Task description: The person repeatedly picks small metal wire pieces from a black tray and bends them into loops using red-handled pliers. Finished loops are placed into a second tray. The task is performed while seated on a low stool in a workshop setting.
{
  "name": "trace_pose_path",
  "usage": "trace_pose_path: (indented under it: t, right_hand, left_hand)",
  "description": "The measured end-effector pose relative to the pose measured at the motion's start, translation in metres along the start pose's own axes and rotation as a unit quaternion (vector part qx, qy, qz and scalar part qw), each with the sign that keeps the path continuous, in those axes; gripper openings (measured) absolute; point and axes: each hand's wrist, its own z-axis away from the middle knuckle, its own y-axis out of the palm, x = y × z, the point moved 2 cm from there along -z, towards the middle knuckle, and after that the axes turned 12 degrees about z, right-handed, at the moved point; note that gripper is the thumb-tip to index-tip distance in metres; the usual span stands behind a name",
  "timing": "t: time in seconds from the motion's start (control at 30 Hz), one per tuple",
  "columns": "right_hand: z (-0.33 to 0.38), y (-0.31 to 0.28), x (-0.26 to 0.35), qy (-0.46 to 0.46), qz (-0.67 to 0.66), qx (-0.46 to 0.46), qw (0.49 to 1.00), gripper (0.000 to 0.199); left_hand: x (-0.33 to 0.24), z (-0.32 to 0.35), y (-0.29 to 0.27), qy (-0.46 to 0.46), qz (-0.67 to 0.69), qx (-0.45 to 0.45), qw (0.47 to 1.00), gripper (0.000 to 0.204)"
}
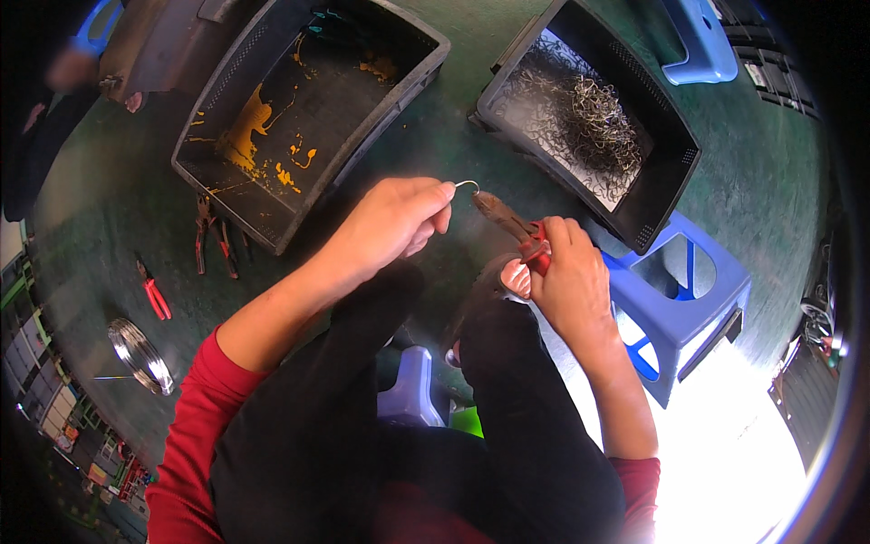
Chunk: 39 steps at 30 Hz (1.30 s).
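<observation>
My left hand [403, 218] pinches one end of a thin, curved metal hook [468, 183] between thumb and fingers. In my right hand [573, 276] are red-handled pliers [504, 218], whose worn, rusty jaws point up and left and meet the hook's bent end. Whether the jaws grip the hook or only touch it, I cannot tell. Beyond my right hand, a black crate [666, 186] holds a tangled heap of metal hooks [600, 122] on a pale lining. A black crate [331, 168] with yellow-orange stains stands beyond my left hand.
On the green floor at left lie red-handled pliers [156, 297], more pliers [216, 240] and a coil of silver wire [140, 355]. A blue stool [684, 308] stands under the right crate, another blue stool [702, 45] farther back. Part of another person [54, 136] shows at far left.
</observation>
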Motion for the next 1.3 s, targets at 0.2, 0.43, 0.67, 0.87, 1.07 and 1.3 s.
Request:
trace_pose_path:
  t: [0.2, 0.43, 0.67, 0.87, 1.07, 1.3]
  right_hand:
    - [-0.001, -0.007, -0.008, 0.0, -0.082, 0.098, 0.992, 0.031]
    - [-0.001, -0.011, -0.007, 0.005, -0.209, 0.148, 0.967, 0.028]
    - [0.001, -0.006, -0.007, 0.039, -0.308, 0.252, 0.917, 0.033]
    - [0.0, -0.008, -0.006, 0.045, -0.304, 0.26, 0.915, 0.034]
    - [0.001, -0.008, -0.005, 0.047, -0.298, 0.263, 0.916, 0.032]
    - [0.001, -0.006, -0.007, 0.039, -0.278, 0.277, 0.919, 0.033]
  left_hand:
    - [-0.019, -0.003, -0.016, 0.076, -0.255, -0.072, 0.961, 0.052]
    - [-0.017, -0.003, -0.009, 0.107, -0.184, -0.014, 0.977, 0.02]
    - [-0.02, 0.001, -0.006, 0.138, -0.211, -0.021, 0.967, 0.019]
    - [-0.02, 0.001, -0.002, 0.127, -0.201, -0.013, 0.971, 0.018]
    - [-0.019, 0.0, -0.002, 0.119, -0.186, -0.006, 0.975, 0.018]
    - [-0.017, -0.002, -0.004, 0.097, -0.192, 0.021, 0.976, 0.019]
